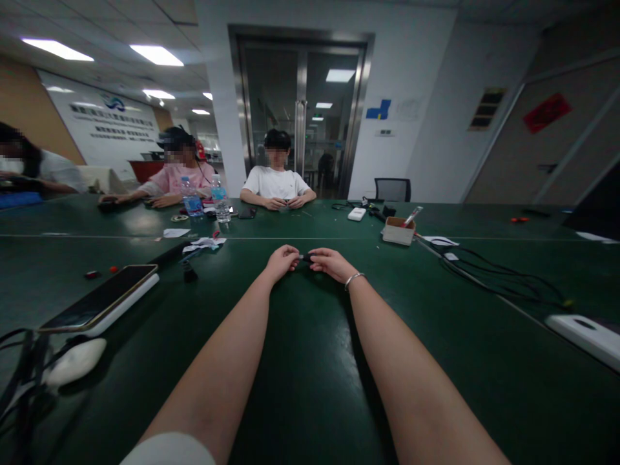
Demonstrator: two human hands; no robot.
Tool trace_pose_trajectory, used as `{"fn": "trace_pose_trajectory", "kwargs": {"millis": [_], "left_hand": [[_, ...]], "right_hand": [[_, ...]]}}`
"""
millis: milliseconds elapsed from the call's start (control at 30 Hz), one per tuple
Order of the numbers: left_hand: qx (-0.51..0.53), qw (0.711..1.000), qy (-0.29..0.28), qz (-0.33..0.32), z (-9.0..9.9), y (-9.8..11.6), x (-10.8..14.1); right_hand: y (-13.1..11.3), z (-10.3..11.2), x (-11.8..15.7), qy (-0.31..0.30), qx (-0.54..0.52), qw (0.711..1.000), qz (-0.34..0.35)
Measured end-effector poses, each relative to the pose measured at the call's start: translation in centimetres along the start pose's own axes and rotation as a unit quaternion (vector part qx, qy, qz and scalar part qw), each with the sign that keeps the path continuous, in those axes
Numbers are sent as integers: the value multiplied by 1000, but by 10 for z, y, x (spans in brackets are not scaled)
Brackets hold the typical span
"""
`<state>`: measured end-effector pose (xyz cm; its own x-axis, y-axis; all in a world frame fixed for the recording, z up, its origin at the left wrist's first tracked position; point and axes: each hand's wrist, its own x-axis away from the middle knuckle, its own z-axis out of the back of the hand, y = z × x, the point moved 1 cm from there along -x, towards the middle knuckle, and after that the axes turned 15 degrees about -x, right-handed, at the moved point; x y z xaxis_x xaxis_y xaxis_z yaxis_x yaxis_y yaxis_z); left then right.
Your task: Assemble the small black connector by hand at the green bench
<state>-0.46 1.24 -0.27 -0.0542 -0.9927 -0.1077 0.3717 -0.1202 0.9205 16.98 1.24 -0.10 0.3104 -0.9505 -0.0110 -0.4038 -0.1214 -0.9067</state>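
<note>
Both my arms reach forward over the green table. My left hand is closed in a pinch at the left, pale grey end of a small black piece. From the other side, my right hand grips its dark end between thumb and fingers. The piece looks like a short plug or USB stick, but it is too small to tell which. Whether it is one part or two joined parts cannot be made out. A silver bracelet circles my right wrist.
At left lie a phone on a white box, a white mouse-shaped object and paper scraps. Water bottles stand farther back. A small box and black cables lie at right. Several people sit opposite.
</note>
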Motion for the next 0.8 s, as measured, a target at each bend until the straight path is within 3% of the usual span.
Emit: {"fn": "trace_pose_trajectory", "kwargs": {"millis": [200,800], "left_hand": [[-1,1000,-6,-16,-1,-2,-2],[15,999,-24,23,0,-2,-5]], "right_hand": [[-1,0,0,1,-1,1000,0],[-1,0,1,5,-19,1000,-1]]}}
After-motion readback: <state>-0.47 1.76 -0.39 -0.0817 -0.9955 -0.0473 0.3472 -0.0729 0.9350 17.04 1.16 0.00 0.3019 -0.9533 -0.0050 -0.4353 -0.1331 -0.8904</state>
